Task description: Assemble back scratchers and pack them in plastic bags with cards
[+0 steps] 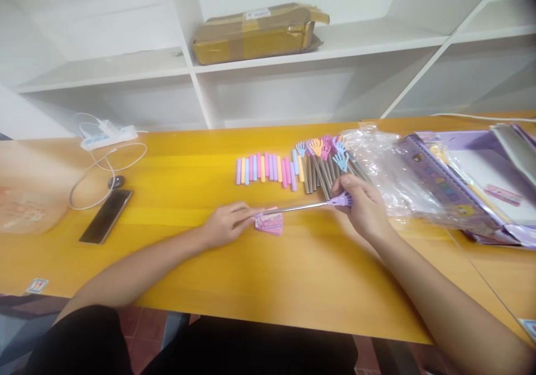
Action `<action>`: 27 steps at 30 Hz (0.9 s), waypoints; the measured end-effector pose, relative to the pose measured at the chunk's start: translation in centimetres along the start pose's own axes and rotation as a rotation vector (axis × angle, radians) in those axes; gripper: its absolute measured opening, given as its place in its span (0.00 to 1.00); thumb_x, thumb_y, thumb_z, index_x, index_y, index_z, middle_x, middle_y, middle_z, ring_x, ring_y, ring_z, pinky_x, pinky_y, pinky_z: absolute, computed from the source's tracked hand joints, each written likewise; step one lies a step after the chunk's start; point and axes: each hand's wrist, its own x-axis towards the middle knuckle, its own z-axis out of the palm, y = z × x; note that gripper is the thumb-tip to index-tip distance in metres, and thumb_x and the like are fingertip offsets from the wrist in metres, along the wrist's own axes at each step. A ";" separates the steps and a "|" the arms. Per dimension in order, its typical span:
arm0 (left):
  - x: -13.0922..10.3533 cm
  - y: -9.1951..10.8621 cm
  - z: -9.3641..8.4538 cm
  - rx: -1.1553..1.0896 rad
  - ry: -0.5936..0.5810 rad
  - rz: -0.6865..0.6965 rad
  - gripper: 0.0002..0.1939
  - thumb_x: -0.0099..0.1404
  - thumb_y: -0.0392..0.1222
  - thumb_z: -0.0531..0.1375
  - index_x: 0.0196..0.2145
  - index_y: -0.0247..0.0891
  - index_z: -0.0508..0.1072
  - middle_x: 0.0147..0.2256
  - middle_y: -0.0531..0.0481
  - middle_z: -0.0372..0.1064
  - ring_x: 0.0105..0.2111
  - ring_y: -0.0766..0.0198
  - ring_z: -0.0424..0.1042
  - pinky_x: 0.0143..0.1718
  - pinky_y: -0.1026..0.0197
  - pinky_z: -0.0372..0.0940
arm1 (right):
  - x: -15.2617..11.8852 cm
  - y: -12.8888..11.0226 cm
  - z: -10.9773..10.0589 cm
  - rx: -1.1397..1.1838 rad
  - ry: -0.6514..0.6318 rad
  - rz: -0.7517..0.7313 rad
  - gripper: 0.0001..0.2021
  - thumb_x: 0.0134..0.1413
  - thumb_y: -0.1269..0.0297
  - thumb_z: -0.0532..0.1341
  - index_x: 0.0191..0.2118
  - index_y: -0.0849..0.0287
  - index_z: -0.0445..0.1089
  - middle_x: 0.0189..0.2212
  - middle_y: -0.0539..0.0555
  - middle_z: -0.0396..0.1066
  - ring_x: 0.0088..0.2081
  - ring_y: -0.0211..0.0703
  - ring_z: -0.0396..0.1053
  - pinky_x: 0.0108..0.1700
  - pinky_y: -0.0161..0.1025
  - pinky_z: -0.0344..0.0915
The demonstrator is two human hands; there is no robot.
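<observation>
A telescopic back scratcher [299, 206] with a thin metal rod and a purple hand-shaped head stretches between my two hands. My left hand [226, 223] is closed on its handle end. My right hand [363, 203] grips it at the purple head, fingers wrapped partly over it. Below the rod, beside my left fingertips, lies a small fanned stack of pink printed cards [270, 225]. Just beyond my right hand is a pile of back scratchers [322, 166] with blue, orange, pink and purple heads. A row of pastel handle tubes [268, 167] lies left of that pile.
Clear plastic wrapping [393, 174] and an open purple box [460, 185] occupy the right side. On the left are a phone [106, 217], a small dark round object [116, 182] and a white power strip [109, 136] with cables. A taped carton [255, 34] rests on the shelf behind.
</observation>
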 end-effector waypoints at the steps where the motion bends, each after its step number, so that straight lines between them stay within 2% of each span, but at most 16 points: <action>1: 0.0 0.0 0.0 0.005 0.002 0.008 0.19 0.77 0.39 0.58 0.63 0.42 0.74 0.41 0.47 0.78 0.39 0.67 0.78 0.42 0.66 0.72 | -0.1 0.1 0.0 -0.026 -0.015 -0.012 0.20 0.62 0.44 0.62 0.29 0.55 0.70 0.27 0.51 0.64 0.25 0.38 0.61 0.22 0.34 0.57; 7: -0.3 -0.3 -0.3 0.016 0.023 0.049 0.18 0.76 0.38 0.59 0.61 0.42 0.76 0.40 0.48 0.78 0.38 0.68 0.78 0.41 0.68 0.72 | -0.7 0.5 0.3 -0.104 -0.111 -0.062 0.21 0.64 0.44 0.61 0.29 0.55 0.70 0.25 0.50 0.62 0.26 0.37 0.59 0.25 0.33 0.58; 18: -0.9 -0.4 0.0 0.068 0.023 0.051 0.17 0.76 0.38 0.60 0.59 0.41 0.78 0.41 0.47 0.78 0.38 0.67 0.78 0.41 0.66 0.73 | -1.1 0.6 1.0 -0.109 -0.097 -0.065 0.20 0.66 0.47 0.59 0.27 0.56 0.69 0.22 0.49 0.60 0.24 0.36 0.57 0.23 0.34 0.52; 27: -1.4 -0.4 0.5 0.052 0.050 0.060 0.17 0.75 0.38 0.61 0.60 0.41 0.77 0.40 0.47 0.78 0.37 0.67 0.78 0.41 0.66 0.73 | -1.4 0.4 1.2 -0.121 -0.091 -0.067 0.20 0.65 0.47 0.60 0.27 0.56 0.68 0.22 0.48 0.61 0.23 0.36 0.58 0.23 0.35 0.53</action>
